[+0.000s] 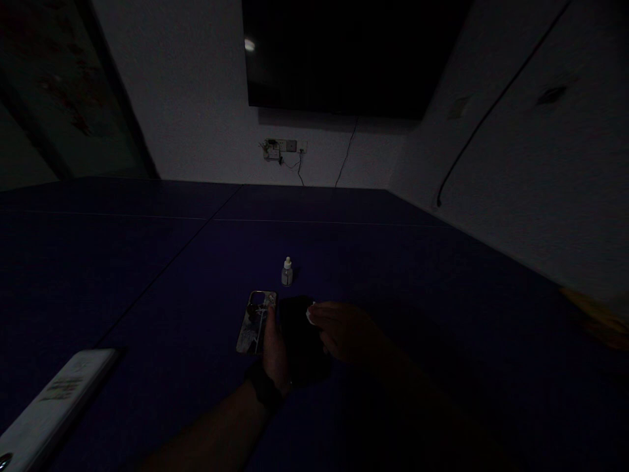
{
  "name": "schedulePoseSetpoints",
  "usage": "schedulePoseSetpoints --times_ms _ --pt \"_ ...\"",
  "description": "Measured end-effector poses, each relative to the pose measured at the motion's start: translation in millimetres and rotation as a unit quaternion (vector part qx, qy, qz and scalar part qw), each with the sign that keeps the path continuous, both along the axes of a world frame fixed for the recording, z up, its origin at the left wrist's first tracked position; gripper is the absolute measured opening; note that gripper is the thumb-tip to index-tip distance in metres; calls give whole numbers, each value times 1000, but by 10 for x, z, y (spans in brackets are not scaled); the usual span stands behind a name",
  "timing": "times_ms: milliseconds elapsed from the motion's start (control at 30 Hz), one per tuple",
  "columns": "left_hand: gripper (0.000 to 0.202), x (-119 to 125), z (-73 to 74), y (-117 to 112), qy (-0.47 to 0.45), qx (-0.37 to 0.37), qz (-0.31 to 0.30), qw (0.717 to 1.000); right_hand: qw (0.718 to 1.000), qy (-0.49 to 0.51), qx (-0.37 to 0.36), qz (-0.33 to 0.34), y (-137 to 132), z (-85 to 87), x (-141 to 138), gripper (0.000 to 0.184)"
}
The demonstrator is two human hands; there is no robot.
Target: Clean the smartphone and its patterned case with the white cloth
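Observation:
A dark, phone-shaped slab [301,344], most likely a phone, is in my left hand [275,351]. The left thumb points forward along the slab's left side, and the other fingers are hidden. Between the fingertips of my right hand [341,328] is a small white wipe [311,313], held over the slab's right side. Left of the thumb lies a patterned phone case [253,324] with a camera cutout at its far end; the thumb tip overlaps its right edge in view. Beyond both hands a small dropper bottle [287,274] with a white cap stands upright.
The dim blue table [171,275] reaches to the wall. A white box [61,396] lies at the near left. A yellowish item [594,311] is at the right edge. Sockets with cables [280,147] sit below a large dark screen [344,59].

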State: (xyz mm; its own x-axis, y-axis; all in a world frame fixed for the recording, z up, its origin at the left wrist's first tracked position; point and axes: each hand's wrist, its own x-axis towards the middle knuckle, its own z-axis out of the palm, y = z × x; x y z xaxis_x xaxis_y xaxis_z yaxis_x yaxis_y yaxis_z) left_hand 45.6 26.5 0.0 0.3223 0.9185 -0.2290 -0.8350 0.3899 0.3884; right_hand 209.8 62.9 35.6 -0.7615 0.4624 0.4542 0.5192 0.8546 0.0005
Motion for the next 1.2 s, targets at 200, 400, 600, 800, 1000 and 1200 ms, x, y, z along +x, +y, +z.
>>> schedulePoseSetpoints --times_ms 200,400,600,800,1000,1200 --pt "73 7 -52 55 -34 0 3 999 998 1 9 60 -74 36 -86 35" --pt "63 25 -142 101 -34 7 30 999 995 27 34 89 -79 -14 -154 37" --pt "53 34 -173 78 -35 -16 38 999 994 54 52 77 -88 -66 -235 41" --pt "57 39 -134 32 -46 -51 10 998 995 78 63 17 -74 -60 -263 45" --pt "66 51 -5 -16 -13 -53 10 998 995 68 59 -35 -33 -34 -176 46" --pt "78 18 13 -45 17 -33 -20 999 995 50 56 -65 -38 -34 -74 32"
